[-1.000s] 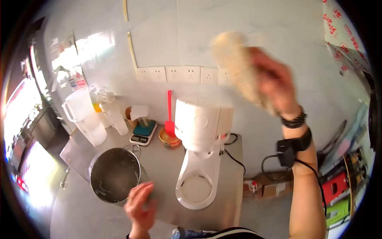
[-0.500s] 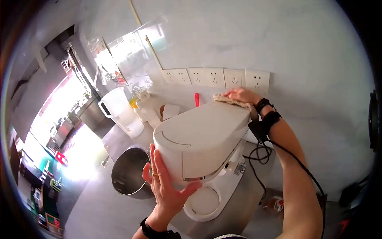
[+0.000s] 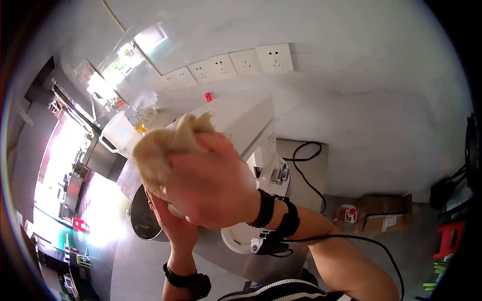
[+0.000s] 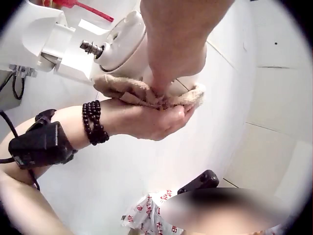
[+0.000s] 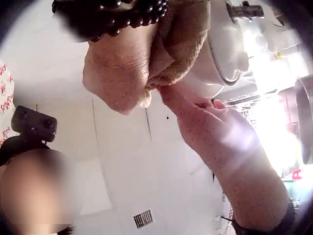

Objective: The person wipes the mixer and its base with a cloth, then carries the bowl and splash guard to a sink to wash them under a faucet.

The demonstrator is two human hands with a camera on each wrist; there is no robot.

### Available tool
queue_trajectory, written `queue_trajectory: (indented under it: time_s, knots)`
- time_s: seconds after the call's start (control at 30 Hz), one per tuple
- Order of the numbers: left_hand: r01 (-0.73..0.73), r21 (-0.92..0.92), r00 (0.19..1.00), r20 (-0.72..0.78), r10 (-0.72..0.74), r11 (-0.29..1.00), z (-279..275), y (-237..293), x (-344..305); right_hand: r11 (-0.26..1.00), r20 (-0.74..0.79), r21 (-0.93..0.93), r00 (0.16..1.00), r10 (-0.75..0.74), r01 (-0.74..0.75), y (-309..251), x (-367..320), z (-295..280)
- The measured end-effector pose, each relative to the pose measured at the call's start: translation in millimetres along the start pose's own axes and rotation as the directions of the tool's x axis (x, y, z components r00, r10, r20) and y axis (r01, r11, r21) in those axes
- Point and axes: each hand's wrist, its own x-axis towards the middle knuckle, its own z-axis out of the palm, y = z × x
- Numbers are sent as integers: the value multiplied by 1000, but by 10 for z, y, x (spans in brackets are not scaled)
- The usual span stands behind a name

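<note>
My right hand grips a bunched beige cloth at the front end of the white stand mixer. In the left wrist view the cloth lies against the mixer head beside the metal attachment shaft. My left hand is beneath the right, its fingers straight and reaching up to the mixer's front; the cloth and right hand partly hide them. From the right wrist view, the left hand meets the cloth's edge at the mixer head.
A steel mixing bowl stands left of the mixer on the metal table. A translucent pitcher is behind it. Wall sockets run along the back. A black cord curls on the right, with a cardboard box lower down.
My right hand has carried the cloth from the air at the right to the mixer's rear top, then forward to its front. The left hand came from beside the bowl to the mixer head's front.
</note>
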Motion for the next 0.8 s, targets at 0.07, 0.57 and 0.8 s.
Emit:
queue_trajectory:
  time_s: [0.07,0.57,0.8]
  knots:
    - [-33,-8,999,-21,33,999,31,114,41,970,2,-59,971,-237,237,257,-95,-60]
    - [-131,202,991,-13,137,970,13,173,87,627,-370,-691,921,120,-359,909,-1264,145]
    - [-191,35,980,-53,192,981,36,183,82,748,20,-546,886,463,-378,1042,-1877,367]
